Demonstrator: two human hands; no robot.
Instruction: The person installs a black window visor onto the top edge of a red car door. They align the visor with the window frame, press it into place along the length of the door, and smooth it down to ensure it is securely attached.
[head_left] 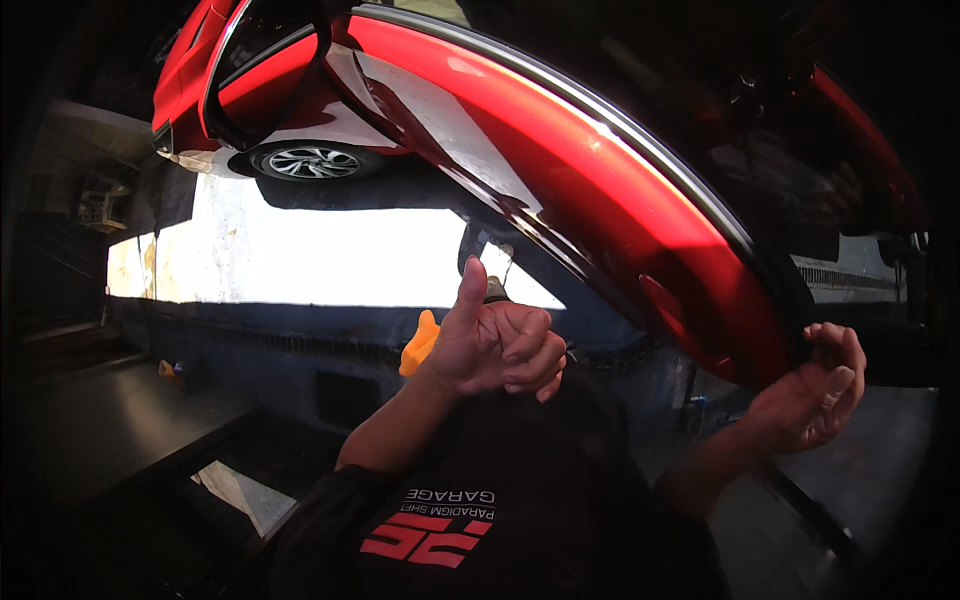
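My left hand [505,345] is held up in front of my dark shirt, its thumb raised and its fingers curled into the palm. Nothing shows in its grip. Behind that wrist an orange piece, like a cloth or glove [419,343], peeks out. On the right, my right hand [812,395] is beside the rear edge of a red car door [600,170]. Its fingers are loosely bent and apart, and the fingertips look to touch or nearly touch that edge. The door handle [685,325] lies to the left of this hand.
The car's side mirror [265,75] juts out at the upper left, above a front wheel [315,162]. Bright sunlight falls on the floor [330,255] beyond my hands. A small orange and blue item [168,369] lies at the far left.
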